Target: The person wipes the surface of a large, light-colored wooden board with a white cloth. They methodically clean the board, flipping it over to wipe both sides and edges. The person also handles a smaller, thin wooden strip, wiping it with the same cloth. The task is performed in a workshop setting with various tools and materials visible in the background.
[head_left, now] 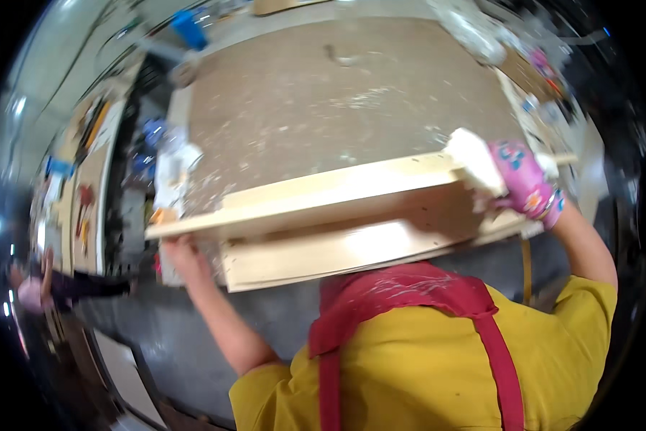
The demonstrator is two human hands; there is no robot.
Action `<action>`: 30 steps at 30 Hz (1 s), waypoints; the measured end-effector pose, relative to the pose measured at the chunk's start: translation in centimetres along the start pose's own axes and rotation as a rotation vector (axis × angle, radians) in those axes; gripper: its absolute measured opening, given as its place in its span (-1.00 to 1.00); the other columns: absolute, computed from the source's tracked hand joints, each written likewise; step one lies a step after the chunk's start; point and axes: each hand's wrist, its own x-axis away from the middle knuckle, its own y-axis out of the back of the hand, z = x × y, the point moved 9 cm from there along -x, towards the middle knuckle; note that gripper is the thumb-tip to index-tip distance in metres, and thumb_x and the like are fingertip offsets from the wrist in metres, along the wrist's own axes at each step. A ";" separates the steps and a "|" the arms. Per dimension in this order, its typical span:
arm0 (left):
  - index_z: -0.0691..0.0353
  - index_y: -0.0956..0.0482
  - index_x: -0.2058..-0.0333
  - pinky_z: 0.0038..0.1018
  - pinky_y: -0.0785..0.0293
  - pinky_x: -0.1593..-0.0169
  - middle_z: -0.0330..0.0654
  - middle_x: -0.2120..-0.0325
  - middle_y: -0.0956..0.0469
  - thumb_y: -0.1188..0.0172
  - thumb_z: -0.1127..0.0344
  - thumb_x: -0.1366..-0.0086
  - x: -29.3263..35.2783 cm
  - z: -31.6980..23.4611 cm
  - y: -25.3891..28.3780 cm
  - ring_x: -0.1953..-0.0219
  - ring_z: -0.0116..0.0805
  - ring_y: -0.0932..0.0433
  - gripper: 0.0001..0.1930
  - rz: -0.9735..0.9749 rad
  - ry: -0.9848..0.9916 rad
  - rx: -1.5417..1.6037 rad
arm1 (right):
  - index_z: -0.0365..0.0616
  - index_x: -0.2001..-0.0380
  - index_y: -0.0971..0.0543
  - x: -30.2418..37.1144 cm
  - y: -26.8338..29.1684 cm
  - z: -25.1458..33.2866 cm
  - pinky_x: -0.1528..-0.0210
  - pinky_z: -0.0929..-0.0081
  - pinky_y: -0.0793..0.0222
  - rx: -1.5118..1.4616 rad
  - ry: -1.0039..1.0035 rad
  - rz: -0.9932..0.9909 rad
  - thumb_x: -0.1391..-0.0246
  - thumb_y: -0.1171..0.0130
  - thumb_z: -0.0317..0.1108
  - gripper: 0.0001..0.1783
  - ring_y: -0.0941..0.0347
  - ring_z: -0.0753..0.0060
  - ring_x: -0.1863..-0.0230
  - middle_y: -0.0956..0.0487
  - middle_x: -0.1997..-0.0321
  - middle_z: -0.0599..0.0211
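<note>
The wooden frame (337, 192) is at six o'clock on the bench (351, 79); the left hand (184, 256) pinches its nine o'clock end, the gloved right hand (522, 177) grasps a white wad (477, 163) at three.

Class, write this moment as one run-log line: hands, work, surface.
left hand: bare, at left end of pale board | right hand: pink floral glove, at blurred white item | surface: brown worktable

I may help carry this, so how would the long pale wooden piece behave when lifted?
The wooden piece is probably stiff, since it shows no clear sag along its length. Being so long and narrow, it may tip if lifted only near the left hand. Its bright sheen suggests a smooth surface that could be slippery.
</note>
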 end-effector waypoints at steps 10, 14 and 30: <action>0.21 -0.30 0.35 -0.36 -0.12 -0.10 -0.29 0.34 -0.23 0.07 -0.38 -0.04 1.6 -1.2 -1.6 0.18 -0.34 -0.25 -0.35 0.292 0.052 0.402 | -0.15 0.18 -0.47 37.9 -10.0 -35.3 0.15 0.37 -0.36 -0.834 -1.504 -0.388 0.01 -0.12 0.02 -0.52 -0.46 0.44 0.27 -0.54 0.28 0.34; 0.20 -0.17 0.48 -0.28 -0.09 -0.10 -0.28 0.41 -0.13 0.14 -0.37 -0.10 3.5 -2.2 -2.3 0.19 -0.32 -0.18 -0.38 0.657 0.167 0.522 | -0.11 0.23 -0.49 27.3 -14.4 -24.9 0.24 0.40 -0.43 -1.859 -1.456 -0.198 0.03 -0.17 -0.01 -0.58 -0.48 0.44 0.40 -0.56 0.33 0.32; 0.31 -0.42 0.01 -0.32 -0.45 0.26 0.04 -0.11 -0.22 -0.10 0.15 -0.18 7.5 -1.8 -5.2 0.13 -0.16 -0.41 -0.54 0.552 0.416 -0.281 | -0.11 0.18 -0.51 24.0 -17.3 -26.2 0.17 0.41 -0.35 -0.762 -1.032 0.176 0.19 -0.28 0.02 -0.46 -0.45 0.38 0.26 -0.57 0.30 0.29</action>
